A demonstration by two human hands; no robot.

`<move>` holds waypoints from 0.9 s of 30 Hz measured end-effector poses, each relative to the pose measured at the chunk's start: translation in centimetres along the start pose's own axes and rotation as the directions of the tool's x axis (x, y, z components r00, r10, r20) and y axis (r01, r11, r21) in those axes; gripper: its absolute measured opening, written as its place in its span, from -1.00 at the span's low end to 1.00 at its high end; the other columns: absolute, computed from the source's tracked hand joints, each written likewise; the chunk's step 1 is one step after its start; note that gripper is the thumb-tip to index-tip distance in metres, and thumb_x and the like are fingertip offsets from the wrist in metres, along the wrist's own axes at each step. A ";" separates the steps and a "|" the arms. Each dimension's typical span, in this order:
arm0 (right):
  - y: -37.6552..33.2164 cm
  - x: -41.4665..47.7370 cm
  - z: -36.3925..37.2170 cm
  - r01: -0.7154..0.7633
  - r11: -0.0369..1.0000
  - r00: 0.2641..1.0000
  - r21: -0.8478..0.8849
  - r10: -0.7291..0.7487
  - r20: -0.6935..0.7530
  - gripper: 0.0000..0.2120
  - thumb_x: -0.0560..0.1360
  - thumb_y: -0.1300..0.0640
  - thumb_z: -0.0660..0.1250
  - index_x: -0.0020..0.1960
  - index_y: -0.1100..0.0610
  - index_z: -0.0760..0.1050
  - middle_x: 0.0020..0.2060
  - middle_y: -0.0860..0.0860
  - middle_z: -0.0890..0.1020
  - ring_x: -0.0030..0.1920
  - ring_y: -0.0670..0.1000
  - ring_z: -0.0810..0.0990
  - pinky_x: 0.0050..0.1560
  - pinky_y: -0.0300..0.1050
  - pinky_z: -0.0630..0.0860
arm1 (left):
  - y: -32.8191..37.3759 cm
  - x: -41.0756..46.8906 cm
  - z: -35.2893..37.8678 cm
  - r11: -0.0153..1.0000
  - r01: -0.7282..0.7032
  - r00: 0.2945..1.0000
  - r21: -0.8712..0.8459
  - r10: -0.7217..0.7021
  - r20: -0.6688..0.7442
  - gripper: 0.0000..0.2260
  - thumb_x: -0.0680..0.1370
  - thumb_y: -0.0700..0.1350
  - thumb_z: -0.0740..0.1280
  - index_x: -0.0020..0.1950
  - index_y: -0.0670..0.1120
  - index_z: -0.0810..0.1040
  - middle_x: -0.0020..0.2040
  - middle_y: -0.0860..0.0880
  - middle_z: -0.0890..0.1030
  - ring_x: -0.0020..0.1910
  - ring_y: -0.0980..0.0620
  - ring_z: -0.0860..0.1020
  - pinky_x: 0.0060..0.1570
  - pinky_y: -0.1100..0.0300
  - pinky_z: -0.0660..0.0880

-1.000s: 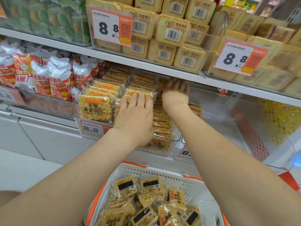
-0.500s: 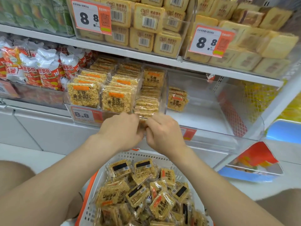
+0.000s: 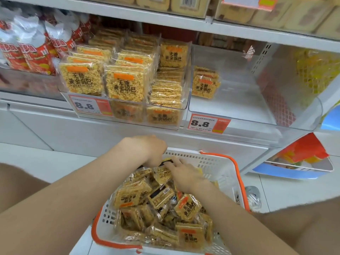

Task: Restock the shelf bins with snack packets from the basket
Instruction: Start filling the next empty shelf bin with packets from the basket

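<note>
Two hands dip into a basket (image 3: 237, 173) heaped with snack packets (image 3: 185, 207) below a shop shelf (image 3: 36, 97). The left hand (image 3: 147, 150) hangs knuckles-up over the basket's far rim. Its fingers are tucked out of sight, so it cannot be told whether they hold a packet. The right hand (image 3: 185, 174) lies with fingers stretched out on top of the heap, gripping nothing.

The risks run left to right. The left bin (image 3: 185, 100) is already packed to its rim, and one more packet pushed in would likely tip the upright front rows over the clear wall. In the basket the slick wrappers lie loose and crisscrossed. A hurried grab could drag neighbours over the side onto the floor (image 3: 27, 155) or crack the brittle squares. The right bin (image 3: 239, 100) holds only a short stack near its left wall, and packets dropped in carelessly could knock it flat.

The count:
- at least three red-and-white bags (image 3: 35, 52) at far left
- two clear bins
- two "8.8" price tags (image 3: 90, 105)
- two hands
- one basket

The packets in the basket number well over a dozen, too jumbled for an exact tally. The stack in the right bin is several deep, its number unreadable.
</note>
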State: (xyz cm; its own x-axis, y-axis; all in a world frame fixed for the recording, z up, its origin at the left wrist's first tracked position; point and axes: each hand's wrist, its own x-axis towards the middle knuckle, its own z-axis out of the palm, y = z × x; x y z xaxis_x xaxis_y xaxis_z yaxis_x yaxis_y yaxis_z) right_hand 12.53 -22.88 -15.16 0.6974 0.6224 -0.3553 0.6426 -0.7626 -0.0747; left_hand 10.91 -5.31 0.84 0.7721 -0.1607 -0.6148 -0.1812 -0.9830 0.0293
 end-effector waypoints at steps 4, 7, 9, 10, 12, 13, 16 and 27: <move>-0.5 1.6 1.5 0.022 0.999 0.999 -0.047 -0.020 0.044 -0.08 0.50 0.33 0.33 0.63 -0.14 -0.09 0.62 0.09 0.04 0.47 0.36 0.28 0.33 0.25 0.47 | 0.0 1.1 0.5 1.000 -0.008 0.999 0.010 0.008 0.045 -0.68 0.71 -0.06 0.23 0.48 -0.02 0.45 0.33 -0.09 0.53 0.30 -0.13 0.54 0.17 -0.06 0.58; -0.8 2.1 1.9 0.009 0.998 0.998 -0.067 -0.005 0.064 -0.07 0.51 0.24 0.35 0.65 -0.16 -0.15 0.63 0.12 0.05 0.40 0.36 0.36 0.30 0.23 0.48 | -0.2 1.5 0.8 1.000 0.003 0.999 0.031 -0.004 0.050 -0.69 0.71 -0.08 0.22 0.46 -0.01 0.46 0.31 -0.10 0.53 0.26 -0.12 0.56 -0.01 0.01 0.55; -0.7 2.6 1.6 0.002 0.997 0.998 -0.081 0.002 0.056 -0.13 0.53 0.20 0.36 0.66 -0.07 -0.06 0.59 0.15 0.21 0.41 0.31 0.38 0.39 0.20 0.40 | -0.2 1.5 0.7 1.000 0.004 0.999 0.011 -0.004 0.042 -0.71 0.72 -0.10 0.20 0.43 -0.02 0.48 0.30 -0.11 0.54 0.22 -0.14 0.59 0.08 -0.02 0.59; -0.6 2.9 1.4 0.002 0.997 0.999 -0.080 0.001 0.038 -0.19 0.54 0.20 0.37 0.65 -0.03 0.02 0.54 0.14 0.32 0.39 0.28 0.40 0.40 0.17 0.38 | -0.3 1.5 0.6 1.000 0.004 0.999 0.001 -0.004 0.035 -0.71 0.71 -0.10 0.20 0.43 -0.02 0.49 0.30 -0.12 0.54 0.20 -0.15 0.60 0.15 -0.05 0.60; -0.5 3.1 0.8 0.000 0.996 1.000 -0.087 -0.001 -0.011 -0.33 0.55 0.23 0.41 0.56 0.01 0.20 0.34 0.12 0.54 0.33 0.22 0.46 0.37 0.12 0.39 | -0.4 1.2 0.2 1.000 0.012 0.999 -0.016 -0.011 0.032 -0.69 0.70 -0.14 0.21 0.44 -0.02 0.49 0.32 -0.12 0.53 0.19 -0.16 0.61 0.20 -0.10 0.60; -0.4 3.0 0.4 -0.005 0.996 1.000 -0.087 0.002 -0.031 -0.39 0.54 0.25 0.43 0.50 0.03 0.26 0.21 0.10 0.61 0.30 0.19 0.47 0.35 0.11 0.39 | -0.4 1.0 0.0 1.000 0.014 0.999 -0.023 -0.014 0.034 -0.68 0.70 -0.16 0.20 0.46 -0.02 0.48 0.34 -0.13 0.52 0.20 -0.17 0.61 0.22 -0.09 0.59; -0.2 2.3 -0.9 -0.014 0.999 1.000 -0.042 0.012 -0.027 -0.49 0.53 0.30 0.38 0.41 0.08 0.32 -0.02 0.09 0.65 0.14 0.16 0.51 0.22 0.09 0.43 | -0.4 0.4 -0.5 0.999 0.010 1.000 -0.039 -0.009 0.023 -0.59 0.70 -0.22 0.17 0.55 -0.01 0.41 0.40 -0.11 0.50 0.29 -0.15 0.56 0.25 -0.05 0.56; -2.9 -2.7 -10.0 0.219 0.843 0.943 0.491 -0.053 -0.329 -0.57 0.59 0.21 0.18 0.43 0.06 0.51 -0.31 -0.08 0.63 -0.35 -0.11 0.59 -0.26 -0.07 0.57 | -3.2 -3.4 -1.9 0.990 -0.004 0.999 -0.138 -0.004 -0.055 -0.17 0.46 -0.26 0.58 0.61 0.12 0.25 0.52 -0.02 0.41 0.34 -0.10 0.51 0.18 0.01 0.58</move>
State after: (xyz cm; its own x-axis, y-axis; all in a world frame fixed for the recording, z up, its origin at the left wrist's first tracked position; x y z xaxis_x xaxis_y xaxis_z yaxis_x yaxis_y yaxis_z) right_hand 11.95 -20.61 -4.64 0.7281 0.6850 -0.0242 0.5384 -0.5934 -0.5983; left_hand 10.02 -1.79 4.30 0.8048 -0.1618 -0.5711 -0.0984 -0.9852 0.1404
